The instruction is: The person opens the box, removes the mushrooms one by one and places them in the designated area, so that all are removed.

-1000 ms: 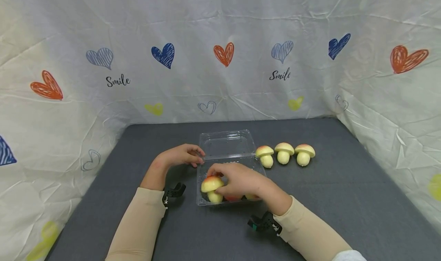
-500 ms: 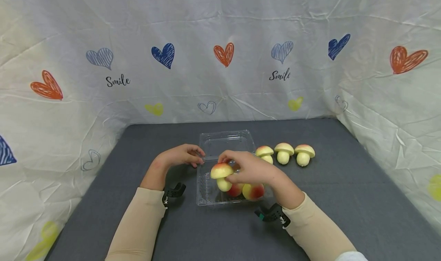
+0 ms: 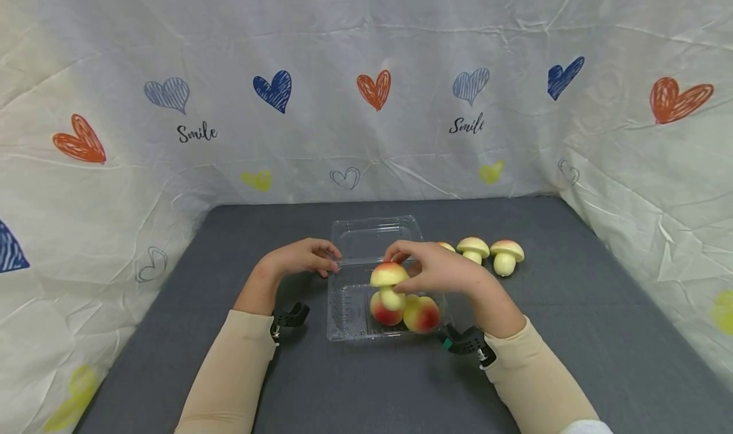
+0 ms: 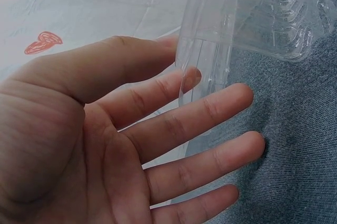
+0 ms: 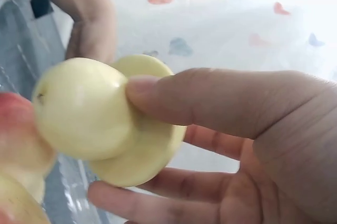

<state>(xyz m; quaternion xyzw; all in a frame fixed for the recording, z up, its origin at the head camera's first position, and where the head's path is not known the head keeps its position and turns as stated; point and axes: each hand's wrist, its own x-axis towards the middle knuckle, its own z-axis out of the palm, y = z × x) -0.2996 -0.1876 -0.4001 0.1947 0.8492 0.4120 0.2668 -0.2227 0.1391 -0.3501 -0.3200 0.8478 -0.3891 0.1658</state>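
My right hand [image 3: 438,265] pinches a pale yellow toy mushroom [image 3: 389,275] with a red-tinged cap, thumb on the stem side. It holds the mushroom upright over an opened clear plastic clamshell box [image 3: 346,322]. Below it in the box are two round red-and-yellow pieces [image 3: 422,314] that look like peaches; the mushroom's stem overlaps one in the head view. At the box's left side near the hinge, my left hand [image 3: 303,257] pinches the plastic edge [image 4: 202,60] between thumb and forefinger, its other fingers spread out.
Right of the box stand two more toy mushrooms [image 3: 472,248], and a third's cap shows partly behind the right hand. The clear lid [image 3: 375,235] lies back toward the far side. A white cloth [image 3: 321,141] with printed hearts hangs behind the grey table [image 3: 572,332].
My right hand has lifted the mushroom from the box's left front and moved it right and back. This uncovers the two round pieces. The left hand has stayed in place.
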